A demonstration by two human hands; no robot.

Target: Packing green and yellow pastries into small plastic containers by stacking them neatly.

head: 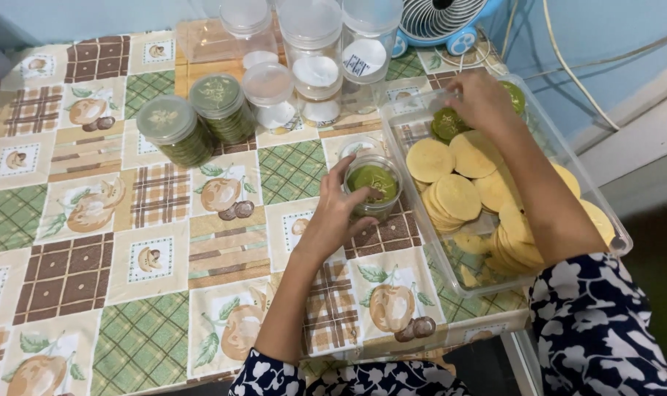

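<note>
A small clear plastic jar [374, 185] is gripped by the left hand [339, 213], whose fingers are curled around its left side and rim. The jar stands upright on the surface [91, 271], which is covered by a checked cloth printed with fruit, and green round biscuits are seen inside it through the open top. It is placed just beside the left wall of a clear rectangular plastic tray [620, 242].

The right hand [480, 99] is reached into the far end of the tray, with its fingers closed on a green biscuit [449, 123] lying among the others. Many pale yellow round biscuits [458, 194] are spread and stacked across the tray, and another green biscuit [515, 95] is seen near the tray's far corner, partly hidden behind the hand.

Farther back on the surface, two lidded jars filled with green biscuits [194, 121] are set side by side, touching each other. To their right, several empty clear jars [311, 66] are grouped and stacked, some with their lids on. A small blue and white fan [443, 18] is seen at the far edge, behind the tray. Both forearms are bare, and dark sleeves with a white floral print [590, 330] are visible at the bottom of the view.
</note>
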